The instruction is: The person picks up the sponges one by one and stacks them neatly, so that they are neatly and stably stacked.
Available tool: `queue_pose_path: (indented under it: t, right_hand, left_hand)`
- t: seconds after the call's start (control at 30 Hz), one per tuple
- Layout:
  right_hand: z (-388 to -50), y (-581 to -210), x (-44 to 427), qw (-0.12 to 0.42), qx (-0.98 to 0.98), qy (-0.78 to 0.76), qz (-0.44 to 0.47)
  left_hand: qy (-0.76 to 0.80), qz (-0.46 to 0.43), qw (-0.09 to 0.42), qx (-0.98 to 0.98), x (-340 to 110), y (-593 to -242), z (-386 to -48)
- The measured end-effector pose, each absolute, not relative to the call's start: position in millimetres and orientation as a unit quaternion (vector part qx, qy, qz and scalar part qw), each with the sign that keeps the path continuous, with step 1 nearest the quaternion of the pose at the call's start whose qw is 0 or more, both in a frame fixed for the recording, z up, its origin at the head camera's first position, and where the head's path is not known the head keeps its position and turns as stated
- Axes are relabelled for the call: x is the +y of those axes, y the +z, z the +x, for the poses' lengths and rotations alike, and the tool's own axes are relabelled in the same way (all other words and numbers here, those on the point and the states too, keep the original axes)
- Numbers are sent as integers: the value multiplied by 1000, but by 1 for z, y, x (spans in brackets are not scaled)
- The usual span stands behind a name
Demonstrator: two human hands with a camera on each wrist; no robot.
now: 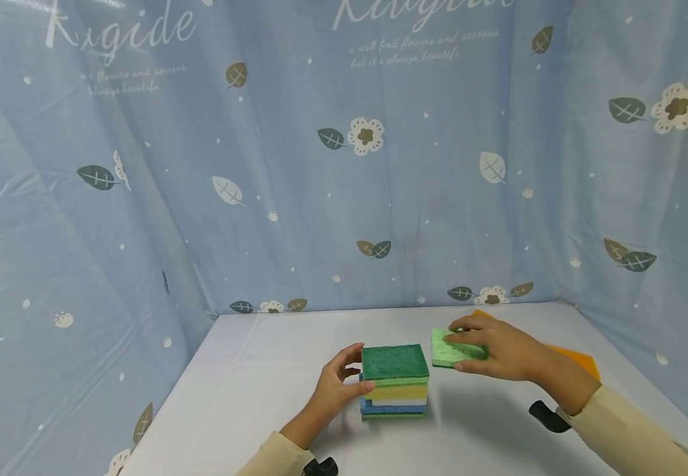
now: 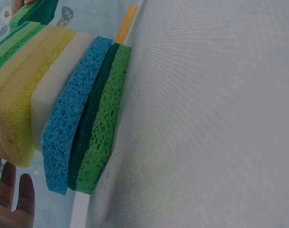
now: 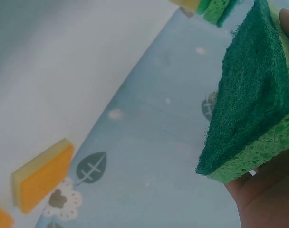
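Well, the right hand (image 1: 498, 347) pinches 1 green sponge (image 1: 447, 354), orange sponges (image 3: 47, 178) behind that hand; the left hand (image 1: 334, 389), loosely bent, flanks the sponge stack (image 1: 397, 382) between both hands, perhaps touching.

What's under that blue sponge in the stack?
Beneath the blue sponge, a dark green layer shows, then a light green layer resting on the white tabletop. Only their edges are visible; the pressed-together faces and the tabletop underneath are covered.
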State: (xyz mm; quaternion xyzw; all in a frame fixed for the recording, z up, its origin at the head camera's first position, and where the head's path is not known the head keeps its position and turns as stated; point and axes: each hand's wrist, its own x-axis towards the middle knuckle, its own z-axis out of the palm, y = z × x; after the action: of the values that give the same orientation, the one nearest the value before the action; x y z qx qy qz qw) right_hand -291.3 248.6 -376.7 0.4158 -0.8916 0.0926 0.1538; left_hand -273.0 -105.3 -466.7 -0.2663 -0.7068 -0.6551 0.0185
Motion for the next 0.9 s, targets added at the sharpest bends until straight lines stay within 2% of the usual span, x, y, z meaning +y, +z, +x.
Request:
queue_pose_path:
  t: [0.23,0.9]
  right_hand:
    - [-294,-373,236,163,-879,92,438]
    - [-303,-379,203,131,-882,126,435]
  left_hand:
    - [-657,-265,19,-706,-106,-466,-274]
    - [-662,-270,21,-700,-104,-464,-273]
